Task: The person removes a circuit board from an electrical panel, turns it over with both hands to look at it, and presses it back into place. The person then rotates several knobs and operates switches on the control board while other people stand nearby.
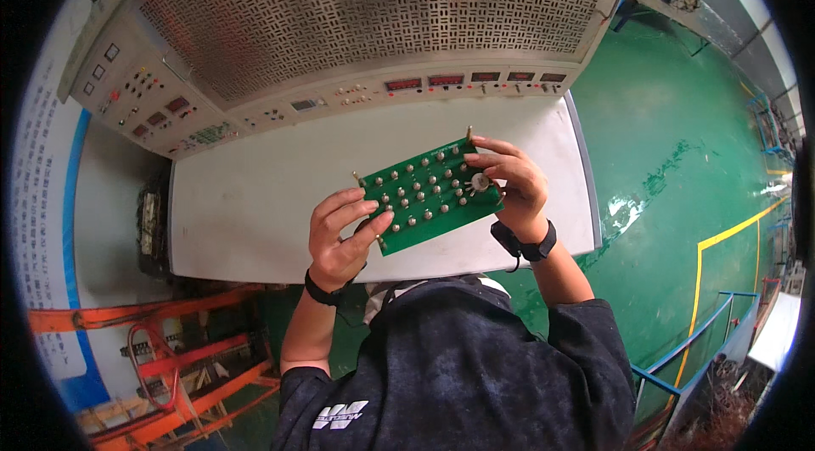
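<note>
White worktop (255,196) beneath perforated control console (365,10); green floor (671,154), yellow line (722,239).

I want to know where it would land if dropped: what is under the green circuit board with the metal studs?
Under the green circuit board, held by the left hand and right hand, lies the pale grey worktop. The patch right beneath the board is covered, and its underside is hidden.

- Bright, even light overall; soft, faint shadows.
- Glare patches on the green floor (632,209).
- Strong fisheye bending and black corners at the rim.
- Centre sharp.
</note>
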Demonstrator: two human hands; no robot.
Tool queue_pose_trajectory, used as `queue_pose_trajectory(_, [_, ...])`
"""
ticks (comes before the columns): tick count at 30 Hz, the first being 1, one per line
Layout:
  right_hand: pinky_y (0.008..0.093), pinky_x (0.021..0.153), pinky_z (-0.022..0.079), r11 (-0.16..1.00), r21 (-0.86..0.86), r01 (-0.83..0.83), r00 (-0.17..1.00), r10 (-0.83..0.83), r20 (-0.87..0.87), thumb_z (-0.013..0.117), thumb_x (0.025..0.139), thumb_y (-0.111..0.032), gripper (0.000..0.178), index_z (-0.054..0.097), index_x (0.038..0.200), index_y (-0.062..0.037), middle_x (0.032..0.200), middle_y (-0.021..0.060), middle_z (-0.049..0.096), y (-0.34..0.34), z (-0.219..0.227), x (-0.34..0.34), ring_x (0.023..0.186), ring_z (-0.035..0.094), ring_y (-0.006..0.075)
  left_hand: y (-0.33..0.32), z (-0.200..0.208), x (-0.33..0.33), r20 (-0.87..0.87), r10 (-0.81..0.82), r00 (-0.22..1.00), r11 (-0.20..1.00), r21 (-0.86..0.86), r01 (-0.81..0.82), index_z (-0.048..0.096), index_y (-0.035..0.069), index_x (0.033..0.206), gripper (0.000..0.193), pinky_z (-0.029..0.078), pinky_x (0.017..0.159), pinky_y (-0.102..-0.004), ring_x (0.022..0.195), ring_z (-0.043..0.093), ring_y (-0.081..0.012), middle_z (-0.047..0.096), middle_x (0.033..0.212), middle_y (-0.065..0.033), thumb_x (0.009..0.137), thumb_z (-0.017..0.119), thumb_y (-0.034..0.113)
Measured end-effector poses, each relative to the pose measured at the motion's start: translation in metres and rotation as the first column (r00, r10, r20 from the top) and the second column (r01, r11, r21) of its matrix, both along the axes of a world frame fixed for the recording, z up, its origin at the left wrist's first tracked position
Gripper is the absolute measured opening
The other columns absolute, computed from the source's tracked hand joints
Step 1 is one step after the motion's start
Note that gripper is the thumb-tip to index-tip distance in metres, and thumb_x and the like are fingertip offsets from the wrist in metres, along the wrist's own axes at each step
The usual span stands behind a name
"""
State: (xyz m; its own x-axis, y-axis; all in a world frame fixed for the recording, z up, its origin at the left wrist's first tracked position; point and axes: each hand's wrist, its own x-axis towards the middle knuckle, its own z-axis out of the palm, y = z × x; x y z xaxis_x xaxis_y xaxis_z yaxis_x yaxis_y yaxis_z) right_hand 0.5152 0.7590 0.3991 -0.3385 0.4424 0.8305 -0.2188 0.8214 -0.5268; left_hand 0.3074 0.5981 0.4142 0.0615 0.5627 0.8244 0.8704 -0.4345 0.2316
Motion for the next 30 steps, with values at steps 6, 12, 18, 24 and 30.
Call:
queue_pose_trajectory(6, [0.0333, 0.078, 0.052, 0.99, -0.079, 0.12, 0.982, -0.106, 0.155, 0.064, 0.066, 0.014, 0.029, 0.062, 0.091, -0.0007, 0.092, 0.0111, 0.068, 0.052, -0.002, 0.045, 0.086, 0.066, 0.0265, 0.058, -0.001, 0.042, 0.209, 0.044, 0.977, 0.998, -0.052, -0.034, 0.066, 0.006, 0.085, 0.029, 0.051, 0.07, -0.0332, 0.081, 0.062, -0.0246, 0.063, 0.081, -0.0055, 0.061, 0.072, -0.01])
queue_pose_trajectory(12, [0.0241, 0.066, 0.05, 0.857, -0.497, 0.14, 0.983, -0.059, 0.175, 0.066, 0.077, 0.004, 0.022, 0.065, 0.099, 0.0001, 0.088, 0.0079, 0.069, 0.102, -0.016, 0.053, 0.076, 0.064, 0.0115, 0.121, -0.001, 0.048, 0.38, 0.198, 0.904, 0.952, -0.294, -0.085, 0.062, 0.0, 0.082, 0.019, 0.048, 0.062, -0.0276, 0.065, 0.061, -0.0189, 0.063, 0.074, -0.0074, 0.069, 0.076, 0.0])
queue_pose_trajectory(18, [0.0227, 0.066, 0.049, 0.788, -0.616, -0.001, 0.998, 0.043, 0.053, 0.068, 0.081, -0.002, 0.02, 0.066, 0.1, 0.0007, 0.089, 0.0061, 0.069, 0.167, -0.003, 0.034, 0.076, 0.061, 0.0083, 0.192, 0.019, 0.018, 0.576, 0.263, 0.774, 0.886, -0.462, 0.043, 0.066, -0.002, 0.092, 0.021, 0.046, 0.059, -0.0231, 0.063, 0.056, -0.0072, 0.066, 0.074, -0.0022, 0.08, 0.073, 0.014])
queue_pose_trajectory(24, [0.0209, 0.062, 0.046, 0.817, -0.567, 0.107, 0.994, -0.084, 0.066, 0.066, 0.083, -0.005, 0.02, 0.067, 0.101, 0.0028, 0.078, 0.0014, 0.066, 0.246, 0.005, 0.006, 0.067, 0.057, 0.0067, 0.295, 0.03, -0.014, 0.604, 0.247, 0.758, 0.864, -0.491, 0.11, 0.067, -0.001, 0.093, 0.02, 0.045, 0.056, -0.0223, 0.065, 0.058, -0.0072, 0.066, 0.075, -0.0027, 0.083, 0.069, 0.016])
queue_pose_trajectory(30, [0.0222, 0.065, 0.048, 0.707, -0.695, 0.13, 0.991, -0.121, 0.062, 0.068, 0.082, -0.009, 0.024, 0.067, 0.102, 0.0031, 0.085, 0.0063, 0.069, 0.307, 0.004, -0.012, 0.074, 0.061, 0.0077, 0.351, 0.043, -0.023, 0.566, 0.216, 0.795, 0.885, -0.458, 0.086, 0.068, 0.0, 0.095, 0.019, 0.049, 0.058, -0.0285, 0.063, 0.062, -0.0129, 0.067, 0.075, -0.0069, 0.083, 0.07, 0.015])
